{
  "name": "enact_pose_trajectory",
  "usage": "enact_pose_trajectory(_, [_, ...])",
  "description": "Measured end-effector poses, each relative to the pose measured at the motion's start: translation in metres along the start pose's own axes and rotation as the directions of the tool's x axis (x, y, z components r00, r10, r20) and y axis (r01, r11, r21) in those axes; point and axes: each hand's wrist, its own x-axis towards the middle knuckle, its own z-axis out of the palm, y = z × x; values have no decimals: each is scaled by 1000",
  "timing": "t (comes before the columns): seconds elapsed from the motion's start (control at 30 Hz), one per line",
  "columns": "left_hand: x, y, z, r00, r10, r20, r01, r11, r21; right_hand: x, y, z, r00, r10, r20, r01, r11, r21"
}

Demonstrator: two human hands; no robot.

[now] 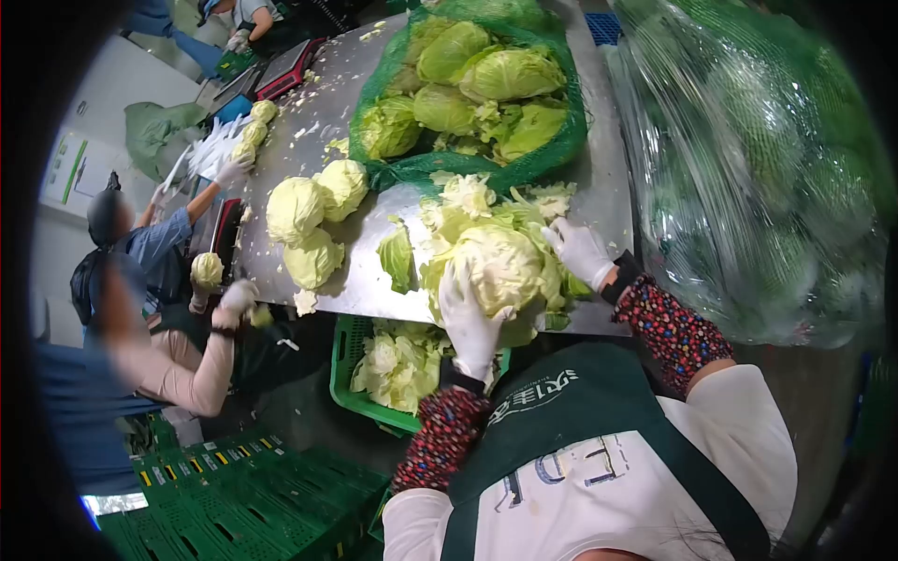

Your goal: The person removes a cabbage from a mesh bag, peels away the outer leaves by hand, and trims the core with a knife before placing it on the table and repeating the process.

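A pale cabbage [500,266] with loose green outer leaves sits at the near edge of the metal table. My left hand [470,323], in a white glove, grips its near left side with the fingers laid up over the head. On the far right side my right hand [582,254], also gloved, has its fingers curled at the outer leaves; the fingertips are partly hidden among them. Torn leaf pieces [465,194] lie just behind the cabbage, and a single green leaf [397,257] lies to its left. Several trimmed cabbages [297,210] are grouped farther left.
A green net sack [575,122] of untrimmed cabbages lies open behind. Below the table edge stands a green crate [343,369] full of leaves. Plastic-wrapped sacks [748,178] rise on the right. Co-workers [159,243] work at the left, near stacked green crates [253,505].
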Motion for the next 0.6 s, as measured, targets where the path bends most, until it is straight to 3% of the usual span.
enact_pose_trajectory(0.03, [15,-5,2,980,152,129,-166,980,112,-12,1,-5,996,-91,24,92,995,-27])
enact_pose_trajectory(0.07, [29,-9,4,921,284,266,-341,919,200,-25,-17,-24,988,55,142,-60,998,34])
enact_pose_trajectory(0.1, [39,-12,9,918,292,269,-350,916,198,-37,-18,-23,986,49,161,-63,995,82])
enact_pose_trajectory(0.17, [54,-22,24,905,129,405,-164,985,51,-52,-22,-24,972,54,228,-45,998,-44])
enact_pose_trajectory(0.2, [57,-27,30,890,139,434,-175,983,46,-52,-22,-25,973,68,219,-59,997,-44])
enact_pose_trajectory(0.23, [56,-32,37,883,153,443,-190,981,40,-52,-23,-25,966,71,247,-60,997,-51])
enact_pose_trajectory(0.3, [48,-41,44,934,225,278,-210,974,-85,-50,-24,-24,959,84,272,-71,996,-54])
enact_pose_trajectory(0.4, [38,-33,35,933,204,298,-191,979,-73,-35,-26,-21,955,-64,289,88,993,-73])
enact_pose_trajectory(0.5, [32,-35,38,939,170,299,-164,985,-45,-15,-23,-17,938,-55,341,106,986,-131])
enact_pose_trajectory(0.6, [27,-37,39,944,156,290,-170,985,23,-7,-19,-9,938,-10,347,38,997,-72])
